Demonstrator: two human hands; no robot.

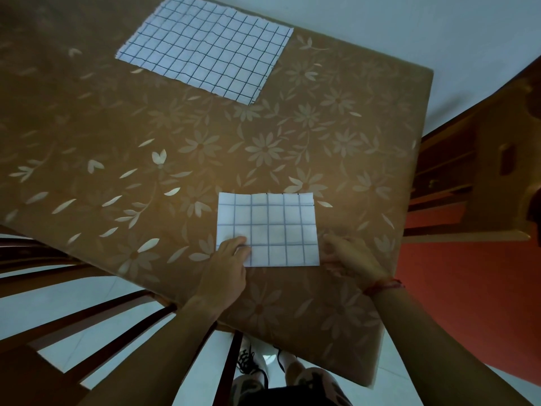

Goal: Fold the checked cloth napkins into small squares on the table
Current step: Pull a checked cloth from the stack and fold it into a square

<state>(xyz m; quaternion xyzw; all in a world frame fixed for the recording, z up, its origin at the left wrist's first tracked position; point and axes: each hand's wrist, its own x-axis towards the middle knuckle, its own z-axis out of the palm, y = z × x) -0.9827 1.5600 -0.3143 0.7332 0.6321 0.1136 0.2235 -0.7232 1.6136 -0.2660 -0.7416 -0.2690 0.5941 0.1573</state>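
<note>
A folded checked napkin [272,227], white with dark grid lines, lies flat near the table's front edge. My left hand [228,259] rests on its near left corner, fingers curled over the cloth edge. My right hand [351,256] lies on the tablecloth just right of the napkin's near right corner, fingertips at the edge; whether they pinch it is unclear. A second checked napkin [205,48] lies spread open and flat at the far side of the table.
The table [146,148] wears a brown cloth with pale flowers. A wooden chair back [87,312] stands at the near left, another wooden chair [474,171] at the right. The floor is pale tile with a red area at the right.
</note>
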